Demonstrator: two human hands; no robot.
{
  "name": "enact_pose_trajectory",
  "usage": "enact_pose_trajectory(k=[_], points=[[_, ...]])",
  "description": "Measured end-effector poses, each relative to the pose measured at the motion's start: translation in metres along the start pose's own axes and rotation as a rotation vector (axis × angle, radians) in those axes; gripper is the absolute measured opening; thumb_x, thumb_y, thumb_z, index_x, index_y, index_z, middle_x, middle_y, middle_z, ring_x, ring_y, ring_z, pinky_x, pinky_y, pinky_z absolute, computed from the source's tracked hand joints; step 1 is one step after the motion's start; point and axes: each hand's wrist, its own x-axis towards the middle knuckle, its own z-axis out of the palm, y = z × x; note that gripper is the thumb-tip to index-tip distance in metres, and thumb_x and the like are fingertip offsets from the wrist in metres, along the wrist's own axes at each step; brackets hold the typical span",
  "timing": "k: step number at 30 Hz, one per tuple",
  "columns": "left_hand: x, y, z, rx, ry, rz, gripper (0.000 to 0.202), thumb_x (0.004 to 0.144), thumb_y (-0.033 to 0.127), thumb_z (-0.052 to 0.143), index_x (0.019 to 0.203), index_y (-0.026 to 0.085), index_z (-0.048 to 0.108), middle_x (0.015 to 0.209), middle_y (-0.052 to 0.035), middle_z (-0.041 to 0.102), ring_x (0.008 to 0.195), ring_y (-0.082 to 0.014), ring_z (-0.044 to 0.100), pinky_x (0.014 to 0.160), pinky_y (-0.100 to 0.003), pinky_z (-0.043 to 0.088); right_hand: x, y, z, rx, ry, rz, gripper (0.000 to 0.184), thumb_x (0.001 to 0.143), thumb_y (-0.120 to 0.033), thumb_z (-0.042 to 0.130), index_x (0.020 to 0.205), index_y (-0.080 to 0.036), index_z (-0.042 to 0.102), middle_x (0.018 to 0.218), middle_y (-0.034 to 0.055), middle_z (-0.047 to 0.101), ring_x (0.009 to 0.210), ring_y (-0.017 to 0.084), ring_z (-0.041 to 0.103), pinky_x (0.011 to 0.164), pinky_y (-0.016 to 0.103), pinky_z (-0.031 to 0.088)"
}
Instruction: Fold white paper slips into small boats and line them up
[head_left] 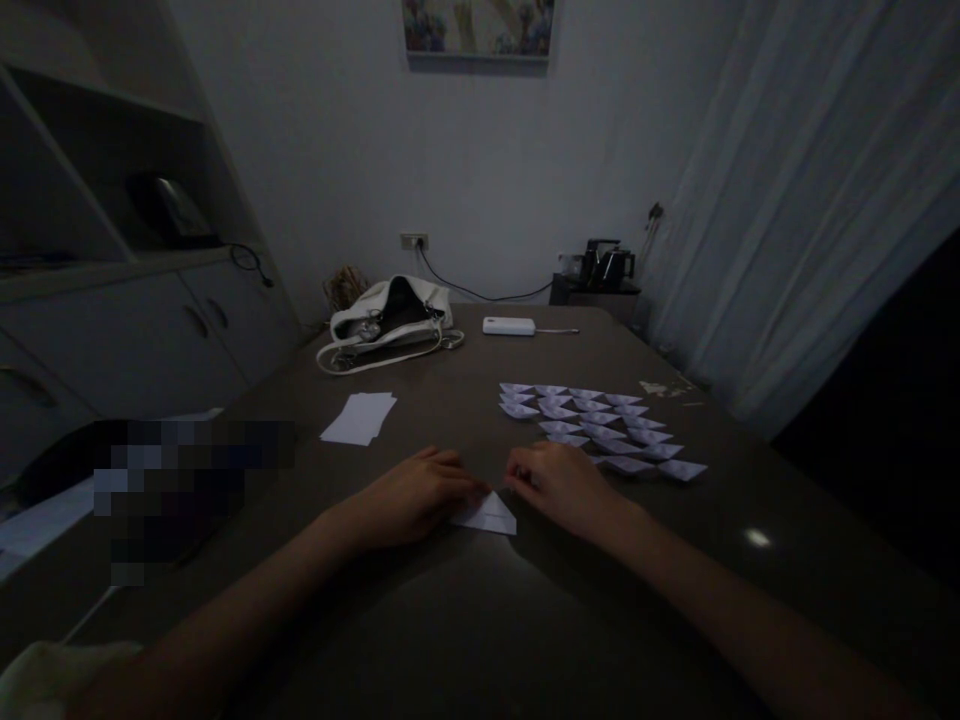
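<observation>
A small sheet of white paper (489, 513), folded into a triangle with a flat strip along its base, lies on the table in front of me. My left hand (424, 497) holds it down, the fingers bent over its left side and top. My right hand (562, 485) is curled closed just right of the paper, apart from it, with nothing visible in the fingers. Beyond that hand stand several folded paper boats (601, 432) in rough rows, a few partly hidden behind it. A stack of blank white paper (360, 417) lies further off to the left.
At the table's (480, 620) far side are a white handbag (394, 325) and a white power bank (509, 327) with a short cable. Paper scraps (654, 388) lie near the right edge. A blurred dark patch (195, 490) covers things at the left edge.
</observation>
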Motion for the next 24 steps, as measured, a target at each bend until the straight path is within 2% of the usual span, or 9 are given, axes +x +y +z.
enact_pose_trajectory(k=[6,12,17,24], points=[[0.001,0.002,-0.001,-0.045,0.005,-0.008,0.028,0.087,0.008,0.048,0.107,0.023,0.061,0.102,-0.0029,0.068,0.096,-0.0206,0.054,0.081,-0.032,0.037,0.004,-0.008,0.008,-0.060,-0.043,-0.083,0.014,0.086,-0.026,0.060,0.080,-0.015,0.063,0.079,0.0044,0.068,0.074,0.016,0.062,0.058,0.025,0.034],[0.001,0.002,-0.001,-0.055,0.006,-0.025,0.026,0.088,0.011,0.049,0.107,0.023,0.061,0.105,-0.0033,0.067,0.098,-0.0210,0.054,0.083,-0.033,0.038,0.008,-0.014,-0.004,-0.136,-0.164,-0.095,0.011,0.086,-0.025,0.062,0.083,-0.015,0.066,0.080,0.0062,0.067,0.074,0.017,0.062,0.056,0.024,0.034],[0.000,0.001,0.001,-0.056,0.008,-0.019,0.031,0.088,0.011,0.048,0.116,0.023,0.058,0.107,-0.0047,0.067,0.099,-0.0215,0.054,0.086,-0.035,0.038,0.004,-0.011,-0.010,-0.147,-0.202,-0.097,0.010,0.083,-0.028,0.065,0.083,-0.018,0.069,0.078,0.0051,0.065,0.071,0.016,0.060,0.054,0.023,0.031],[0.000,0.002,-0.001,-0.073,0.002,-0.030,0.028,0.089,0.012,0.047,0.111,0.022,0.060,0.110,-0.0041,0.066,0.098,-0.0211,0.054,0.085,-0.035,0.039,0.000,-0.011,-0.016,-0.124,-0.267,-0.123,0.009,0.082,-0.026,0.066,0.083,-0.018,0.070,0.081,0.0052,0.064,0.070,0.017,0.060,0.054,0.024,0.030]])
